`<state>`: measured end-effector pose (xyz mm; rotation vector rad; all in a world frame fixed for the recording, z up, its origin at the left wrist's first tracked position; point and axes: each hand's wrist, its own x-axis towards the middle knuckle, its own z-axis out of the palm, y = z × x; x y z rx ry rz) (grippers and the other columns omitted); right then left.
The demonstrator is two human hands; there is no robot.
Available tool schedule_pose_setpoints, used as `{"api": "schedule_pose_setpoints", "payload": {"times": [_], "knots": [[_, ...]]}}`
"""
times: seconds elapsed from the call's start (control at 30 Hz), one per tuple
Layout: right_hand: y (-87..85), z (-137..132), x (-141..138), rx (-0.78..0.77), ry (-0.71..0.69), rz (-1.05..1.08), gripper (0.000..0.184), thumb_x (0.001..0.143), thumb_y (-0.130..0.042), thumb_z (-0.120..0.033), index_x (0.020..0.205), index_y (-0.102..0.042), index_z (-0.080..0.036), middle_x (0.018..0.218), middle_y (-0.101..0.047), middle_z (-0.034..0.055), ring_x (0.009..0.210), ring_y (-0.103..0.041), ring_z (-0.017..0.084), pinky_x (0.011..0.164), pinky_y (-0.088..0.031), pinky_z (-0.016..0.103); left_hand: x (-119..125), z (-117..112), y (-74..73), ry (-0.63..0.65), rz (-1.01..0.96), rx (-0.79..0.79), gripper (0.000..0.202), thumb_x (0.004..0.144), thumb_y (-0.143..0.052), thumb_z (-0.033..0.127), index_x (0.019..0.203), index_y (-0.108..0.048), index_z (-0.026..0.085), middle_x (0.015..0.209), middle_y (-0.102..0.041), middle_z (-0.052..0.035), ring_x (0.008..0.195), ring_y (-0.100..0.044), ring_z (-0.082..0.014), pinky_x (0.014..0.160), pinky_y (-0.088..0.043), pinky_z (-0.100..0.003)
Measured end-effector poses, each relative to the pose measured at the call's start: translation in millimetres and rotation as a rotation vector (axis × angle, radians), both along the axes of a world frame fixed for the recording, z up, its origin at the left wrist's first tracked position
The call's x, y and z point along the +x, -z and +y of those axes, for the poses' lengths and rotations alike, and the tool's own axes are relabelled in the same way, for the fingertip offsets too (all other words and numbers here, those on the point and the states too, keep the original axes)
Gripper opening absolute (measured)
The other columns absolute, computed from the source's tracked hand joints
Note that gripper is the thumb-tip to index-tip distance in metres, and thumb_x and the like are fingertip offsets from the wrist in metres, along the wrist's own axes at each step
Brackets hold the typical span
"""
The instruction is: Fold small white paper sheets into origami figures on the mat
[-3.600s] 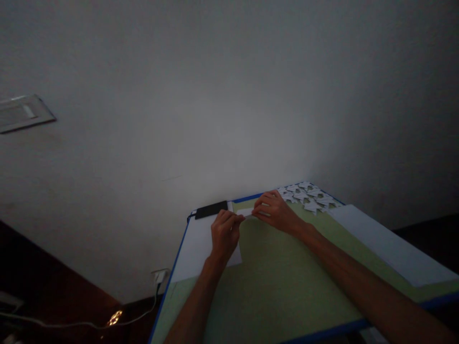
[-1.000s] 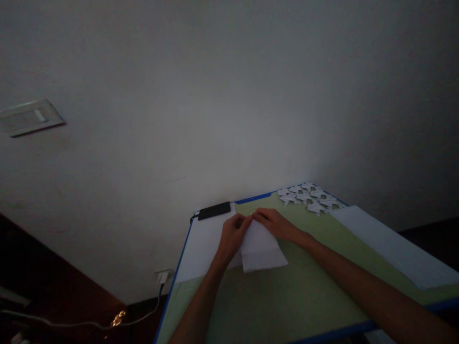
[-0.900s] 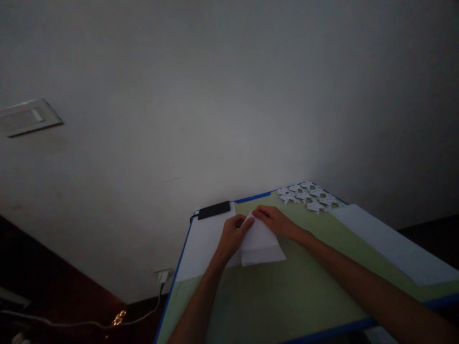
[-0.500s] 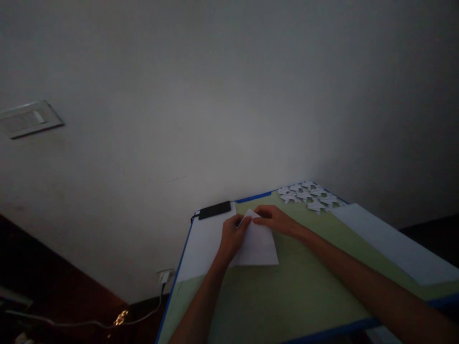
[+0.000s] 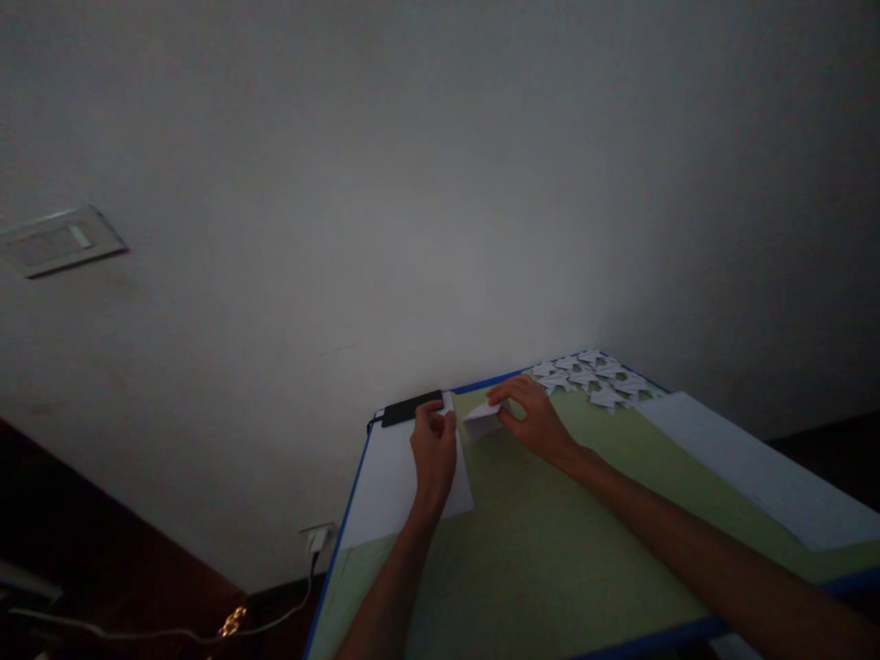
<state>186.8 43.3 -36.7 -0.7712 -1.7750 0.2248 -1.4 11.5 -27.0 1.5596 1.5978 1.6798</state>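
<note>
My right hand (image 5: 529, 417) pinches a small folded piece of white paper (image 5: 483, 422) by its right end, just above the green tabletop. To its left, my left hand (image 5: 434, 449) is raised over a white paper sheet (image 5: 385, 486), with fingers loosely curled, thumb and fingertips apart and nothing visible between them. Its fingertips overlap the right end of a flat black phone-like device (image 5: 405, 410) lying on that sheet's far edge. Several folded white paper stars (image 5: 584, 378) are grouped at the far right corner, beyond my right hand.
A long white sheet (image 5: 763, 472) lies along the right side of the green table (image 5: 543, 550), which has a blue edge. A wall (image 5: 440, 229) stands directly behind it. At lower left, a cable (image 5: 289, 600) runs from a plug (image 5: 316, 539) in the wall.
The larger white paper held in both hands now appears as a small folded piece in my right hand alone. My left hand has let go and moved slightly left.
</note>
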Motion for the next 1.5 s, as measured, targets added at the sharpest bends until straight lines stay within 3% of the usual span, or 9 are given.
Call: {"api": "schedule_pose_setpoints", "payload": {"times": [0.07,0.2,0.37,0.67,0.9,1.1,1.17,1.37,1.5], "knots": [[0.7,-1,0,0.074,0.069,-0.004,0.017,0.083,-0.062,-0.01,0.089,-0.071,-0.023,0.102,-0.07,0.0063,0.105,-0.058,0.026,0.098,-0.039,0.044,3,-2,-0.4,0.089,-0.098,-0.107,0.038,0.089,-0.055,0.05,0.105,-0.056,0.016,0.063,-0.064,-0.0019,0.06,-0.062,-0.0191,0.062,-0.047,-0.031],[2.5,-3,-2,0.112,0.162,-0.099,0.018,0.084,-0.063,-0.011,0.09,-0.074,-0.025,0.101,-0.065,0.0071,0.105,-0.054,0.027,0.095,-0.036,0.045,6,-2,1.5,0.227,-0.304,-0.304,0.053,0.087,-0.054,0.062,0.109,-0.054,0.014,0.07,-0.072,-0.0083,0.055,-0.065,-0.0186,0.058,-0.051,-0.031],[5.9,-5,-3,0.033,0.064,-0.3,0.02,0.078,-0.065,-0.008,0.089,-0.072,-0.023,0.11,-0.067,0.0067,0.111,-0.054,0.028,0.095,-0.034,0.045,-3,7,11.6,0.214,-0.301,-0.352,0.05,0.073,-0.078,0.039,0.107,-0.052,0.014,0.072,-0.071,-0.006,0.049,-0.061,-0.0136,0.048,-0.043,-0.023],[2.2,-17,-4,-0.044,-0.216,-0.515,0.033,0.077,-0.073,-0.02,0.109,-0.072,-0.022,0.113,-0.072,0.0092,0.106,-0.063,0.027,0.096,-0.041,0.043,-10,14,26.5,0.212,-0.324,-0.282,0.042,0.067,-0.076,0.022,0.103,-0.057,0.015,0.079,-0.064,-0.0018,0.059,-0.062,-0.0143,0.055,-0.052,-0.028],[10.6,10,1,-0.16,-0.032,-0.087,0.029,0.092,-0.06,-0.033,0.117,-0.068,-0.021,0.116,-0.069,0.0114,0.113,-0.059,0.026,0.102,-0.043,0.046,-8,9,18.3,0.334,-0.246,-0.243,0.04,0.066,-0.073,0.026,0.103,-0.063,0.015,0.082,-0.062,-0.0023,0.065,-0.059,-0.0138,0.056,-0.047,-0.025],[19.4,30,5,-0.838,-0.224,0.261,0.057,0.087,-0.067,-0.04,0.137,-0.049,-0.019,0.117,-0.07,0.0123,0.103,-0.068,0.024,0.088,-0.053,0.039,-9,6,13.3,0.401,-0.267,-0.295,0.033,0.069,-0.072,0.033,0.097,-0.07,0.016,0.086,-0.064,-0.0045,0.077,-0.061,-0.0162,0.063,-0.045,-0.025],[20.2,31,7,-0.953,-0.299,0.308,0.063,0.085,-0.069,-0.043,0.14,-0.047,-0.021,0.11,-0.073,0.0095,0.096,-0.071,0.023,0.085,-0.053,0.038,-8,6,13.1,0.41,-0.275,-0.275,0.033,0.069,-0.073,0.034,0.097,-0.071,0.017,0.084,-0.063,-0.0034,0.075,-0.06,-0.0152,0.063,-0.044,-0.025],[21.2,37,12,-0.941,-0.402,0.442,0.064,0.065,-0.085,-0.036,0.123,-0.063,-0.021,0.103,-0.075,0.0071,0.087,-0.072,0.023,0.078,-0.054,0.035,-6,8,12.5,0.393,-0.363,-0.215,0.045,0.067,-0.081,0.041,0.103,-0.069,0.016,0.081,-0.063,-0.0017,0.067,-0.057,-0.0122,0.058,-0.041,-0.022],[13.5,35,12,-0.92,-0.473,0.594,0.056,0.059,-0.086,-0.027,0.111,-0.066,-0.02,0.106,-0.076,0.0084,0.088,-0.072,0.024,0.081,-0.055,0.037,-2,4,7.9,0.468,-0.521,-0.307,0.057,0.064,-0.086,0.045,0.107,-0.067,0.014,0.089,-0.07,-0.0078,0.071,-0.064,-0.016,0.062,-0.048,-0.027]]}}
